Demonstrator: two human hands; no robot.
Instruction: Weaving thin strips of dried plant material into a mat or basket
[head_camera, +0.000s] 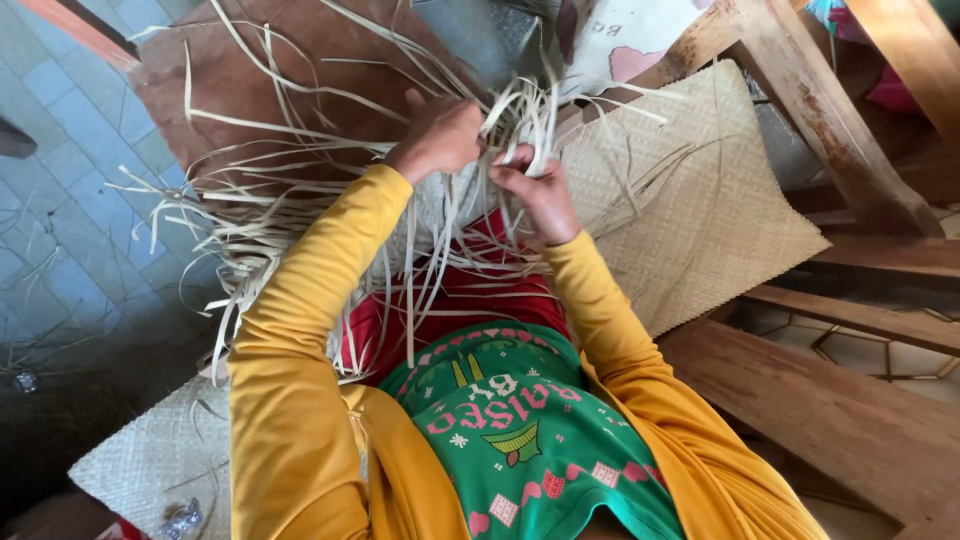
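Note:
My left hand (440, 135) and my right hand (540, 195) meet over my lap, both gripping pale flat straw strips (520, 120) at the edge of a piece of weaving. Loose ends of the strips fan out to the left (250, 215) and hang down over my red skirt. Yellow sleeves cover both arms. A finished stretch of woven mat (700, 190) spreads to the right of my hands, and another part of it (150, 455) lies at the lower left.
A brown board (260, 80) lies behind the loose strips. Wooden beams (830, 130) and planks (850, 420) stand on the right. Blue-grey floor tiles (60, 180) show at the left. A grey metal object (480, 35) sits at the top.

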